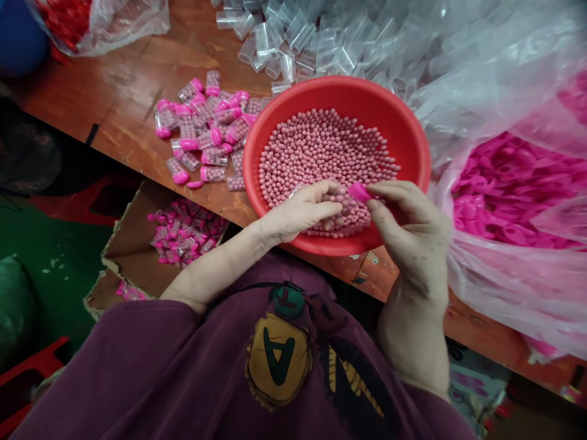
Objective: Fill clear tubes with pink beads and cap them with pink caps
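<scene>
A: Both hands are down at the near rim of the red basin [413, 137], which sits on the wooden table [137, 79] and is loaded with small pink beads [321, 146].

B: What's the left hand [298, 214] got?

A: Its fingers are closed around a small clear tube [337, 198] with beads showing inside it, held low over the bead pile. Right beside it, the right hand [403, 220] pinches a pink cap [359, 192] between thumb and fingertips, just at the tube's end. I can't tell if cap and tube touch.

B: And around the basin?

A: Left of it, filled capped tubes [202, 131] lie in a loose heap on the table. Below the table edge, a cardboard box [132, 244] holds more of them. Far side, a pile of empty clear tubes [284, 36]. On the right, a clear plastic bag [513, 269] full of pink caps [509, 189].
</scene>
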`<state>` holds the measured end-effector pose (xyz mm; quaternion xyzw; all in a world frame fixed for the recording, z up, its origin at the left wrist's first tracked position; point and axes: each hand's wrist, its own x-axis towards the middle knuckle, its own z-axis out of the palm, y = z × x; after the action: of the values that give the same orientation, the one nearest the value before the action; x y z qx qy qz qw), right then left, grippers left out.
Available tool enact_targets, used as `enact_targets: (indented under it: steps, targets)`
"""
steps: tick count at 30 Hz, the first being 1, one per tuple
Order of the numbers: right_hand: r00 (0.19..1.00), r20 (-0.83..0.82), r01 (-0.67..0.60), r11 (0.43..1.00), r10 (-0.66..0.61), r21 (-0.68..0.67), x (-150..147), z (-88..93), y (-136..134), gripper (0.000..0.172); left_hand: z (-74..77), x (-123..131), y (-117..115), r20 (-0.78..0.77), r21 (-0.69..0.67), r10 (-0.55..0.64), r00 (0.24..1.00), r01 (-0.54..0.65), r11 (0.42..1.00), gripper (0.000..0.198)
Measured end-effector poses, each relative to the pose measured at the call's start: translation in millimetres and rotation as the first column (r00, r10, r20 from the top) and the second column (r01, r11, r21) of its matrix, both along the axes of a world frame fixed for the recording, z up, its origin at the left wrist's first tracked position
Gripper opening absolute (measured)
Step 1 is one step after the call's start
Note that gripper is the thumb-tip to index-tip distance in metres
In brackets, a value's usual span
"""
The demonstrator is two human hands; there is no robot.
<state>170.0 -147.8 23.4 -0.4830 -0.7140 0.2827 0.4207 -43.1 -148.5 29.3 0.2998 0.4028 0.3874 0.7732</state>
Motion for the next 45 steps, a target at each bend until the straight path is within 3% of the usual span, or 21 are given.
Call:
enact_targets:
  steps: [6, 11, 15, 21, 25, 29, 33, 35, 39, 45]
  targets:
    - [0.979, 0.194, -0.084, 0.991, 0.064, 0.101, 4.2, 0.8, 5.1, 0.017, -0.8, 1.3, 1.2, -0.005, -0.061, 0.001, 1.000, -0.001, 0.998, 0.004]
    - [0.936, 0.340, -0.037, 0.937, -0.089, 0.347, 10.9, -10.1, 11.1, 0.022, 1.2, 1.4, 5.2, 0.069, -0.154, 0.018, 0.997, -0.007, 0.988, 0.002]
    - [0.959, 0.248, 0.064, 0.955, -0.139, 0.290, 6.9, -10.1, 8.9, 0.026, -0.2, 0.2, 6.3, 0.108, -0.173, 0.020, 0.994, -0.001, 0.985, 0.007]
    - [0.995, 0.101, 0.012, 0.993, -0.024, 0.117, -4.8, -10.9, 4.5, 0.019, 0.8, -1.3, 5.8, 0.118, -0.173, 0.000, 0.993, 0.020, 0.985, 0.008]
    - [0.992, 0.124, -0.004, 0.982, -0.020, 0.191, -1.4, -13.0, 6.6, 0.020, 3.1, -2.8, 6.0, 0.121, -0.156, -0.012, 0.993, 0.031, 0.987, 0.008]
    - [0.964, 0.264, -0.074, 0.955, -0.004, 0.287, 11.5, -13.5, 15.5, 0.023, 2.5, -3.0, 7.7, 0.148, -0.171, -0.025, 0.989, 0.050, 0.984, 0.019]
    - [0.916, 0.387, -0.091, 0.888, -0.103, 0.451, 25.1, -19.4, 27.0, 0.026, 1.5, -1.6, 10.0, 0.156, -0.221, 0.003, 0.988, 0.032, 0.975, 0.031]
    - [0.922, 0.349, -0.024, 0.876, -0.166, 0.481, 25.3, -21.1, 27.9, 0.024, 1.0, -1.3, 10.9, 0.147, -0.228, 0.023, 0.989, 0.011, 0.974, 0.038]
    - [0.968, 0.163, 0.128, 0.932, -0.193, 0.339, 11.4, -17.4, 19.1, 0.020, -2.6, -2.4, 12.2, 0.149, -0.200, 0.005, 0.989, 0.025, 0.979, 0.043]
    - [0.995, -0.013, 0.099, 0.969, -0.099, 0.225, -6.7, -9.9, 12.3, 0.015, -8.2, -5.1, 13.2, 0.257, -0.156, -0.020, 0.966, 0.061, 0.986, 0.045]
